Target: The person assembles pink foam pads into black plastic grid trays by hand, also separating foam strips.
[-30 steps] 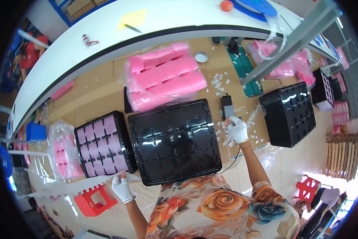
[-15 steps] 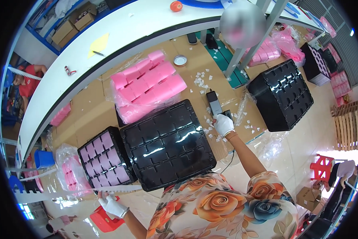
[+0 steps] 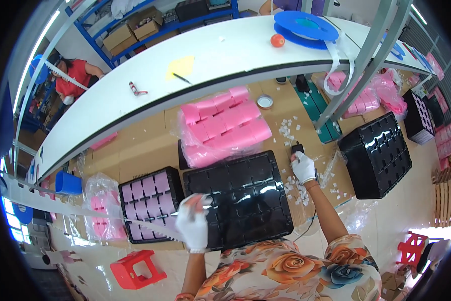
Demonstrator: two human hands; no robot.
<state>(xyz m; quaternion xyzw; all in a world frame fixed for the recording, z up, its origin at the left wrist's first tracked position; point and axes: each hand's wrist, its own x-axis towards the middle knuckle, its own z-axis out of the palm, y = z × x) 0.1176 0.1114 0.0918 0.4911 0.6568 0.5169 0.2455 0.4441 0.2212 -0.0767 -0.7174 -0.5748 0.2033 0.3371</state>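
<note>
My left hand, in a white glove with bare fingertips, is raised over the left edge of a large black moulded tray. Its fingers are smeared by motion. A white notched strip runs from the left toward this hand; whether the hand holds it is unclear. My right hand, gloved alike, closes around a small black corded device on the cardboard-covered surface. Small white paper scraps lie scattered near it. Left of the large tray is a black tray with lilac pieces in its compartments.
Behind the tray lie wrapped pink pieces. A stack of black trays stands at right. A long white shelf with a blue reel crosses the back. A red stool is at lower left. Another person works far left.
My left hand has come up from beside the red stool to the large tray's left edge. My right hand covers more of the device. The view has shifted, showing more of the shelf.
</note>
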